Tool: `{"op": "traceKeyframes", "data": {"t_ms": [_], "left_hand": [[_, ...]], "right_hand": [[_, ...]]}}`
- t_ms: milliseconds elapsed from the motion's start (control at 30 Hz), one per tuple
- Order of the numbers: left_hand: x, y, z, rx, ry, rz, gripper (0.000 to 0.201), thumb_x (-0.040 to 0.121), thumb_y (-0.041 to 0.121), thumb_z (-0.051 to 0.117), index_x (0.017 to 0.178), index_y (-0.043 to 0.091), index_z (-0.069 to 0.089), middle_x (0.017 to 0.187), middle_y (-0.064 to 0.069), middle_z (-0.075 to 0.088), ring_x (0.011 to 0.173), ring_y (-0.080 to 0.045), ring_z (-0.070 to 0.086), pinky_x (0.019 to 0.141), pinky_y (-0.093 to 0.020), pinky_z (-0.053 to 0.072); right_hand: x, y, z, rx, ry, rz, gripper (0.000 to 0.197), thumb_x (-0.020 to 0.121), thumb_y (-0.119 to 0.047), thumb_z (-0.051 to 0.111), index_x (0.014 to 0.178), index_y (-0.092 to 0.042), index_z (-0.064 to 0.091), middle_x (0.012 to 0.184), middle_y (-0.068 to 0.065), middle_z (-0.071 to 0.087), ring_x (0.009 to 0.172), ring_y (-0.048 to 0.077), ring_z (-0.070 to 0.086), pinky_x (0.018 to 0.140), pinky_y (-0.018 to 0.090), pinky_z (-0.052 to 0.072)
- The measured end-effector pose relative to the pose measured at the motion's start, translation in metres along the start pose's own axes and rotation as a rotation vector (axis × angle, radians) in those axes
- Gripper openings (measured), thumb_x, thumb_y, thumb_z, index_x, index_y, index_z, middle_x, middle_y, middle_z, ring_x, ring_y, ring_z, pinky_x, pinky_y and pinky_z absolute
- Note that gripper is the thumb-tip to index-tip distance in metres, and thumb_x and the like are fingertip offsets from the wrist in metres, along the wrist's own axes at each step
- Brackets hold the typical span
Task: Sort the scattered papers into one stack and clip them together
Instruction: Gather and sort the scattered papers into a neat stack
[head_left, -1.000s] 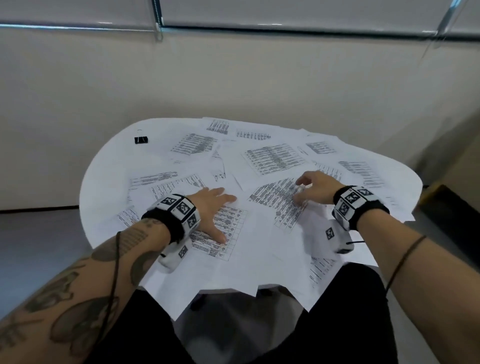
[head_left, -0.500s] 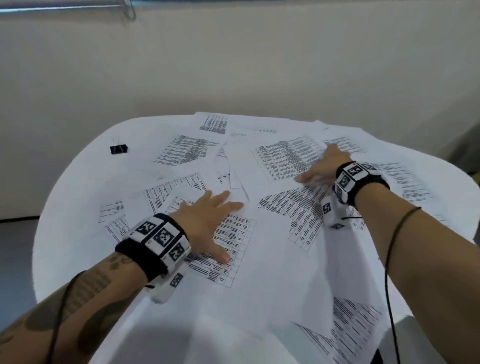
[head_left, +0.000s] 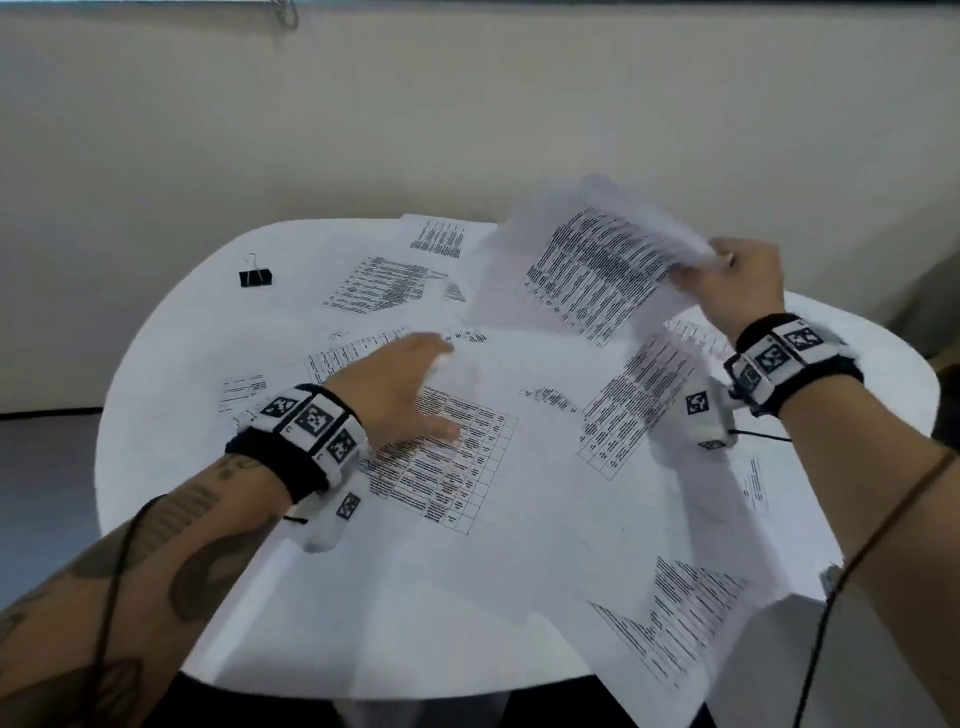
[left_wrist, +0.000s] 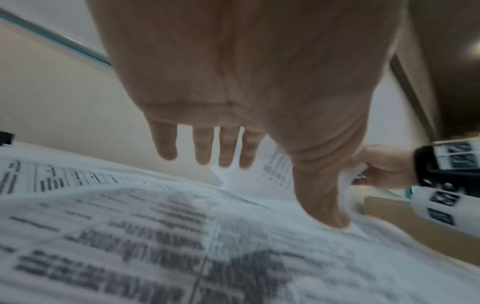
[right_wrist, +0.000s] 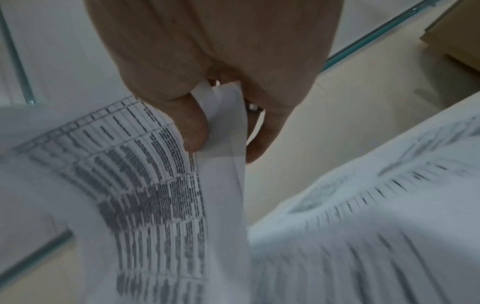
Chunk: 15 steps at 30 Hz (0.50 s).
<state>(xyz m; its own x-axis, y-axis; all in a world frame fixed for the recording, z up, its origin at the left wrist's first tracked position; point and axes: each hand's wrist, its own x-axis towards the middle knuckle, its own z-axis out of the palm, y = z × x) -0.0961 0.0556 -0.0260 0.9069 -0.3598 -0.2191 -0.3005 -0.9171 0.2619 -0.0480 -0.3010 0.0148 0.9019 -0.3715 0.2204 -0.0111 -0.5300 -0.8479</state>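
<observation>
Round white table (head_left: 156, 374) against a plain beige wall; printed sheets strewn over nearly all of it, overlapping at odd angles.

Nearest edge: several papers (head_left: 675, 639) hang off the rim toward the person, unsupported. Likely to slide if the pile is nudged, so these want collecting soon.

Middle ground: left hand (head_left: 400, 387) hovers just over a table-printed sheet (head_left: 457, 467). Fingers (left_wrist: 205, 148) straight and spread, nothing gripped. Wrist view shows the palm above the paper with a gap beneath the fingertips; whether the thumb tip touches the sheet is unclear through blur. Judged role: ready to pin the loose layer flat, so lifting elsewhere doesn't drag neighbours along.

Further right: right hand (head_left: 737, 291) raised off the table, pinching a lifted sheet (head_left: 587, 275) by its edge. Wrist view shows thumb (right_wrist: 192, 127) on the printed face and fingers behind, with at least two edges in the pinch, so probably more than one sheet. Paper curves and hangs from the grip, its free end toward the table centre. Edge hold suits thin paper: easiest place to get under it.

Far left: black clip (head_left: 256, 275) alone on bare tabletop, handles up, well apart from both hands and clear of the sheets. Untouched, sensibly so, since no stack exists.

Progress: early. Gathering under way; squaring and clipping not yet begun.
</observation>
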Motion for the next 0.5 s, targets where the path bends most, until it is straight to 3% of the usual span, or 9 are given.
{"op": "traceKeyframes", "data": {"t_ms": [100,200,300,400,433,500], "left_hand": [[-0.003,0.000,-0.021,-0.191,0.246,-0.071,0.122,0.071,0.066,0.080,0.162,0.025,0.010,0.171,0.004,0.012,0.155,-0.020,0.020,0.126,-0.046,0.024],[-0.004,0.015,-0.052,-0.465,0.455,-0.112,0.127,0.066,0.063,0.085,0.162,0.022,0.012,0.169,0.003,0.021,0.154,-0.016,0.023,0.124,-0.037,0.024],[-0.004,0.028,-0.064,-0.660,0.372,-0.094,0.107,0.063,0.056,0.090,0.152,0.022,0.040,0.152,0.001,0.051,0.139,-0.018,0.048,0.117,-0.034,0.033],[-0.007,0.024,-0.049,-0.593,0.234,-0.112,0.066,0.073,0.047,0.090,0.129,0.021,0.066,0.119,0.004,0.073,0.105,-0.013,0.068,0.104,-0.038,0.048],[-0.006,0.016,-0.040,-0.584,0.217,-0.135,0.053,0.077,0.038,0.089,0.123,0.020,0.069,0.112,0.003,0.075,0.100,-0.013,0.069,0.100,-0.037,0.050],[-0.006,-0.002,-0.021,-0.508,0.164,-0.249,0.047,0.079,0.035,0.088,0.115,0.011,0.071,0.105,-0.003,0.075,0.095,-0.023,0.070,0.089,-0.036,0.053]], "right_hand": [[-0.001,-0.019,-0.022,0.108,-0.073,0.000,0.016,0.086,-0.009,0.080,0.101,-0.003,0.075,0.090,0.004,0.075,0.079,0.019,0.076,0.064,0.032,0.063],[-0.005,-0.042,-0.030,0.175,-0.234,-0.006,0.020,0.085,-0.003,0.080,0.104,-0.002,0.074,0.101,0.008,0.078,0.085,0.020,0.078,0.072,0.037,0.065],[-0.023,-0.064,-0.019,0.167,-0.397,-0.005,0.013,0.085,-0.006,0.081,0.094,-0.005,0.072,0.089,0.006,0.079,0.078,0.020,0.077,0.065,0.031,0.062],[-0.035,-0.054,0.005,0.137,-0.450,0.006,0.018,0.086,-0.013,0.082,0.101,-0.011,0.072,0.097,0.006,0.077,0.086,0.022,0.076,0.078,0.041,0.063],[-0.035,-0.044,0.011,0.032,-0.469,0.020,0.025,0.088,-0.021,0.082,0.109,-0.011,0.071,0.106,0.007,0.076,0.095,0.023,0.075,0.086,0.044,0.062],[-0.029,-0.013,0.019,-0.385,-0.524,0.061,0.068,0.082,-0.049,0.082,0.133,-0.007,0.063,0.134,0.011,0.067,0.121,0.028,0.065,0.103,0.044,0.053]]}}
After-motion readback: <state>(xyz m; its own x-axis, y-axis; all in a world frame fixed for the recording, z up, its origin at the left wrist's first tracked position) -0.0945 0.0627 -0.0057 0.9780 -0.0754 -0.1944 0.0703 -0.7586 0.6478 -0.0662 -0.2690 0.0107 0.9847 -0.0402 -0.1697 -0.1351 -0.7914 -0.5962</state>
